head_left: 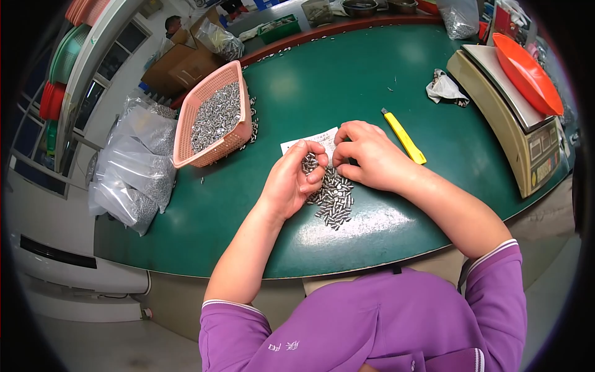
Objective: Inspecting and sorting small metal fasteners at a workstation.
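Small silvery metal pins (335, 201) lie in a loose pile on the green tabletop, right in front of me. My left hand (292, 178) is curled at the pile's left side, with several pins showing inside its bent fingers. Opposite it, my right hand (370, 152) bends its fingers together above the pile's upper edge; whatever is between its fingertips is too small to make out. The two sets of fingertips are close together. Behind them lies a white printed paper slip (322, 137), partly covered by the hands.
A yellow utility knife (404, 137) lies right of my right hand. Left stands a pink basket (230, 141) of metal pins, beside filled plastic bags (139, 177). At the right are a crumpled white bag (445, 88) and a scale (496, 108) bearing a red tray (527, 73).
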A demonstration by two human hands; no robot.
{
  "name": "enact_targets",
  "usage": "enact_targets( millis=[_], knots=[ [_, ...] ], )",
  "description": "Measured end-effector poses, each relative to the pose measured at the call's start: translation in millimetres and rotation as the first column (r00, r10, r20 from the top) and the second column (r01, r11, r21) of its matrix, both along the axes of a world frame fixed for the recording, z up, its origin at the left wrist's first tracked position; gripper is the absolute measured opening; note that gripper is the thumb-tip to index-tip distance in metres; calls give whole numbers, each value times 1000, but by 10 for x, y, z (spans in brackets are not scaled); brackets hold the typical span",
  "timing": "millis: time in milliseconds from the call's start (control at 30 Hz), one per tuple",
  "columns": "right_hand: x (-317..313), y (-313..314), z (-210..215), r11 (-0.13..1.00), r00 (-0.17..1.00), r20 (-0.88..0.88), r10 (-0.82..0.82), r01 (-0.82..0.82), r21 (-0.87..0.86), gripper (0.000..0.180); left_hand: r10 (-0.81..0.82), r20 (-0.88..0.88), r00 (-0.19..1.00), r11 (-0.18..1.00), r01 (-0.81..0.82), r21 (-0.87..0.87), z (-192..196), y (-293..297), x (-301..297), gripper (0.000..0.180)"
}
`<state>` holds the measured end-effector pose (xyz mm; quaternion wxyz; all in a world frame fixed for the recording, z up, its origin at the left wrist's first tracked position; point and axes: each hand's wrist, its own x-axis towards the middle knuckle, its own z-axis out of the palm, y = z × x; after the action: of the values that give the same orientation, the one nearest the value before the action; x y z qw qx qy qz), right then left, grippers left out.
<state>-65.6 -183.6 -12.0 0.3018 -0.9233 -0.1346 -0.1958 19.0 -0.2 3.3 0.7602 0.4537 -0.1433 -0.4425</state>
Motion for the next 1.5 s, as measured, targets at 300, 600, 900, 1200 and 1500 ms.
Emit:
enact_targets(
  millis=[300, 600, 900, 1200, 1500],
  knots=[
    [36, 54, -77, 982, 970, 243, 3, 43, -184, 7, -21, 20, 1000, 1000, 20, 13, -10, 9, 4, 19],
    [26, 35, -48, 994, 980, 196, 33, -11, -113, 11, -26, 47, 999, 999, 24, 38, -20, -3, 11, 16],
    [28, 38, 137, 985, 970, 240, 37, -76, 154, 10, -126, 81, 989, 988, 118, 98, 0, -8, -40, 20],
    [33, 43, 120, 982, 981, 189, -42, 6, 189, 12, -114, 58, 992, 993, 112, 33, 0, 13, -8, 12],
    [14, 20, 27, 1000, 992, 125, 11, -14, 23, 19, -85, 78, 993, 996, 83, 33, -4, 32, 24, 26]
  ],
)
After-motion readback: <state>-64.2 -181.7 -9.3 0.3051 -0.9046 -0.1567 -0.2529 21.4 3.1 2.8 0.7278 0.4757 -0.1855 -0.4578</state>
